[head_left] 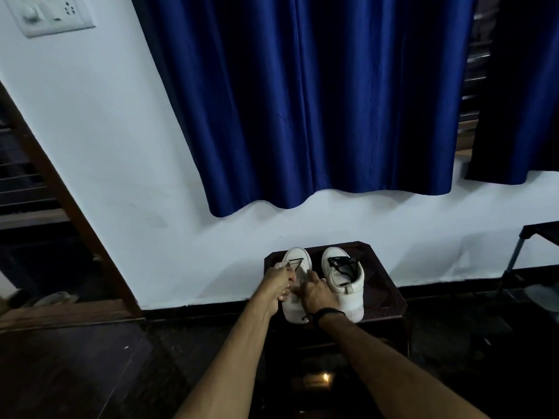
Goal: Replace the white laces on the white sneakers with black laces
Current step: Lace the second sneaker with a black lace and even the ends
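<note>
A: Two white sneakers on the small dark table (390, 276), side by side, long axes running away from the person, toes at the wall, heels nearest.

B: And both hands are on the left sneaker (298, 261). The left hand (276, 284) curls round its outer side, fingers pinching by the black lace (295, 260) strung across the front eyelets.

A: The right hand (316, 293) grips its inner side, thumb up on the tongue; black wristband (328, 313) behind it.

B: Just right of that grip, the right sneaker (343, 281): smooth leather, rounded toe, black laces (341, 264) bunched loosely on top.
</note>
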`<state>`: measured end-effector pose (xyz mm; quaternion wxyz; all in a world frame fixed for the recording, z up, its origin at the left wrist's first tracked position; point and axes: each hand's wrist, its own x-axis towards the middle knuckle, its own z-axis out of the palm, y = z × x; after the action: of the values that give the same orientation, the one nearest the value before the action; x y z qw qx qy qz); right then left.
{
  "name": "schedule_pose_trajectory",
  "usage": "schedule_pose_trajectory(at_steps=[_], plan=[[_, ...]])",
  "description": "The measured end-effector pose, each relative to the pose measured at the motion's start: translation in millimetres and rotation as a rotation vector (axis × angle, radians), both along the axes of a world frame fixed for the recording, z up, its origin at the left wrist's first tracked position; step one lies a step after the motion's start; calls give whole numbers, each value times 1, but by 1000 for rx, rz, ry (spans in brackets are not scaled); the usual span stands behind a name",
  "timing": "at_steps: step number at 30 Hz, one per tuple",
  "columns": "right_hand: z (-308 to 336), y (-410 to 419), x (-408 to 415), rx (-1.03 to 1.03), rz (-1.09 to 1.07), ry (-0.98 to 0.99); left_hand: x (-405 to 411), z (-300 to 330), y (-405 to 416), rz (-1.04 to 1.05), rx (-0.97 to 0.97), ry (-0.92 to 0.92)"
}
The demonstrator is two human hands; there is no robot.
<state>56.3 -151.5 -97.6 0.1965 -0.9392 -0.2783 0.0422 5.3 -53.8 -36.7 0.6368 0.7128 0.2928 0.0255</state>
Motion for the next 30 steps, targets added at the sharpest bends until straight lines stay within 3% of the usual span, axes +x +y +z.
schedule_pose_trajectory(at_steps=[7, 13, 16, 18, 20, 23, 27, 30], plan=[[-1, 9, 1, 103, -143, 97, -6, -3, -8, -14, -32, 9], [8, 7, 1, -3, -167, 58, -19, -13, -18, 96, -99, 5], [8, 8, 0, 158, -171, 42, -22, -14, -17, 248, 43, -22], [10, 13, 5, 399, -259, 287, -23, -16, -14, 321, 263, -1], [19, 15, 8, 637, -302, 535, -27, -17, -16, 327, 326, 23], [34, 11, 0, 765, -279, 575, -35, -20, -20, 324, 329, 41], [32, 2, -11, 615, -370, 344, -49, -9, -21, 354, 213, -67], [26, -12, -33, 190, -275, 126, -57, 12, -19, 345, 43, -161]])
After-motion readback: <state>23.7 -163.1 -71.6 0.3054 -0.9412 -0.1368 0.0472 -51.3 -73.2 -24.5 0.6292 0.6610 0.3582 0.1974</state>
